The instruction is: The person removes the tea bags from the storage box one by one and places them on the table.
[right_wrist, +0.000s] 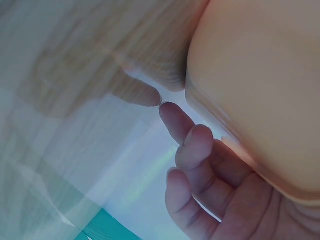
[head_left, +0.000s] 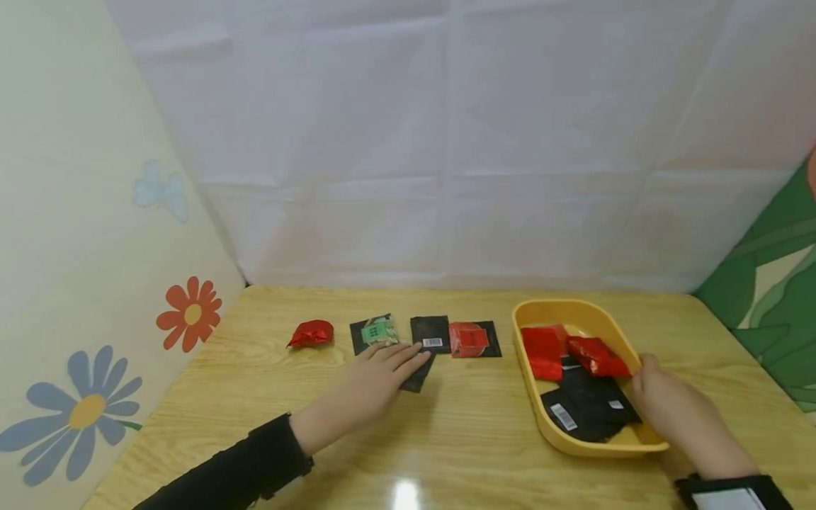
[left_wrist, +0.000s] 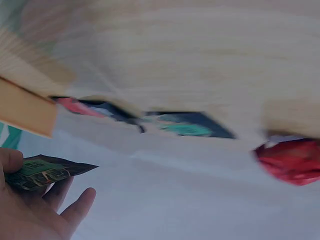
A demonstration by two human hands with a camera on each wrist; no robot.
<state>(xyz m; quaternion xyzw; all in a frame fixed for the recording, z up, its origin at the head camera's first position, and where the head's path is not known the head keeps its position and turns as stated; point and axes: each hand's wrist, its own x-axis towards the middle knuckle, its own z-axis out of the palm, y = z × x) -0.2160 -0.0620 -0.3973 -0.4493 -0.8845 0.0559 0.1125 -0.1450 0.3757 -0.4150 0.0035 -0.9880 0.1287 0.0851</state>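
My left hand point(head_left: 382, 375) pinches a dark sachet point(left_wrist: 42, 172) with a green print between thumb and fingers. In the head view its black back point(head_left: 417, 380) shows beyond the fingertips, just in front of a row of sachets. That row has a dark-and-green sachet point(head_left: 375, 331), a black one with a barcode point(head_left: 430, 328) and a red-and-black one point(head_left: 470, 340). At the right, my right hand point(head_left: 678, 414) grips the rim of a yellow plastic tray point(head_left: 524, 379). Its fingers point(right_wrist: 192, 150) curl along the outer wall; the thumb is hidden in the right wrist view.
Inside the tray lie red packets point(head_left: 542, 352) and several black sachets point(head_left: 596, 393), some with barcodes. A crumpled red foil packet point(head_left: 311, 333) sits at the row's left end. White cloth point(head_left: 446, 142) hangs behind the wooden table point(head_left: 472, 432), with flower-decorated panels at both sides.
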